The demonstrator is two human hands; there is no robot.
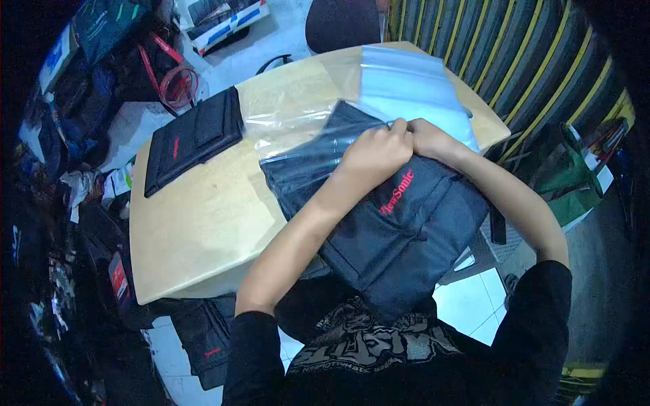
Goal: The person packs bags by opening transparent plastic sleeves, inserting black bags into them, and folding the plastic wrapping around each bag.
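Observation:
A black fabric bag (423, 220) with red ViewSonic lettering leans from the table edge toward my lap. Its far corner lies under or inside a clear plastic bag (291, 132), spread over the tabletop. My left hand (378, 154) is closed in a pinch at the black bag's upper edge, seemingly on the clear plastic. Right beside it, my right hand (433, 141) is closed too, fingertips meeting those of the left. The fingers partly hide what they pinch. Beyond them lies a stack of bluish plastic sleeves (409, 84).
Another black bag (196, 139) lies folded at the left of the wooden table (196, 237). More black bags (206, 338) are below its near edge. A green bag (569, 172) stands at right, near a striped wall (487, 47). Clutter crowds the left side.

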